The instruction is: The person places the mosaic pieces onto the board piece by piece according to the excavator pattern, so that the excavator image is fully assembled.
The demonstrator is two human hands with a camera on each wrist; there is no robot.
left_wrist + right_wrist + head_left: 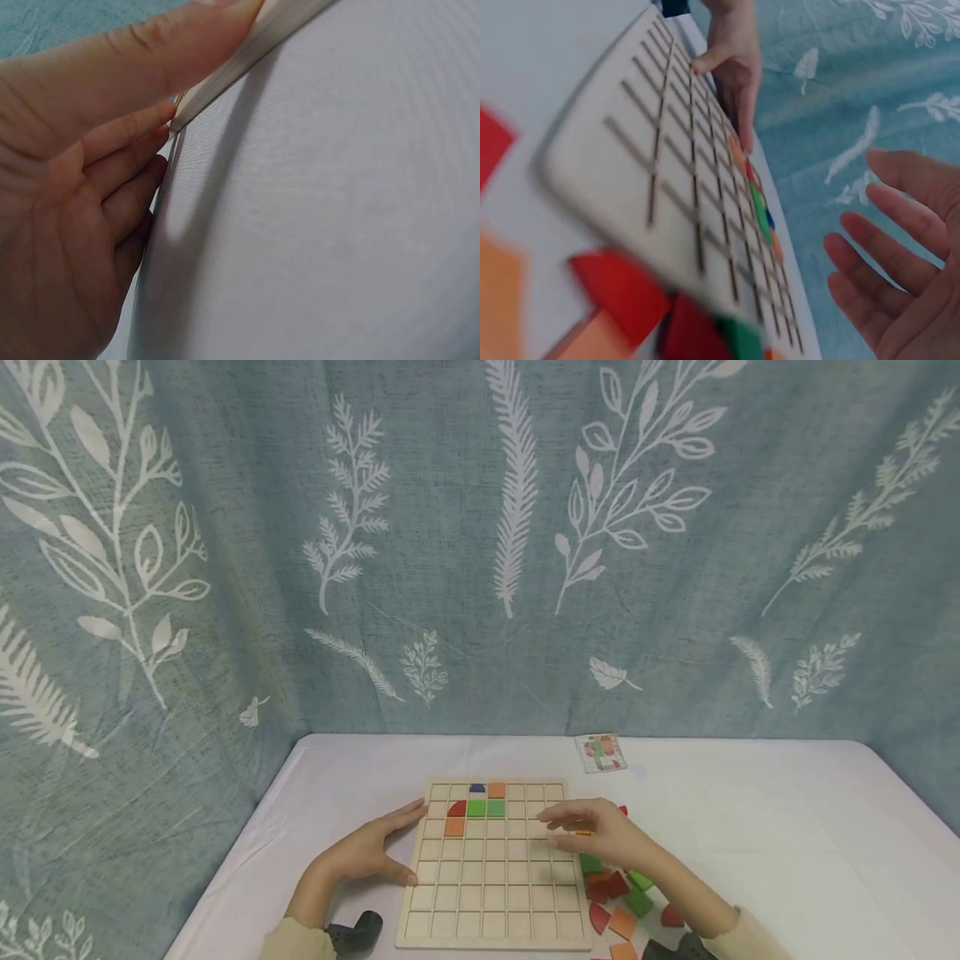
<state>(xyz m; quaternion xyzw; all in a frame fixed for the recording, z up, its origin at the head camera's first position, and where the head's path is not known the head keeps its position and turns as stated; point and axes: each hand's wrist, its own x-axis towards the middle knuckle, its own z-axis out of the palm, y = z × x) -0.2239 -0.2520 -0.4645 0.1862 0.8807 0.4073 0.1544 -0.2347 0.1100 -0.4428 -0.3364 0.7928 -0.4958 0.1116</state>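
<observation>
A wooden grid board [495, 897] lies on the white table. My left hand [367, 850] touches its left edge, with thumb and fingers spread apart along the side. In the upper cells sit a blue piece [477, 788], two orange squares [497, 790], a red rounded piece [457, 809] and two green squares [476, 808]. Over the board's right edge hovers my right hand [603, 837], its fingers loosely bent and holding nothing. The right wrist view shows that hand [907, 255] with its fingers apart and bare.
Several loose red, green and orange pieces [622, 922] lie along the board's right side, partly under my right forearm. A small printed card [601, 753] lies behind the board at the right. A leaf-patterned curtain [465, 677] hangs beyond the table.
</observation>
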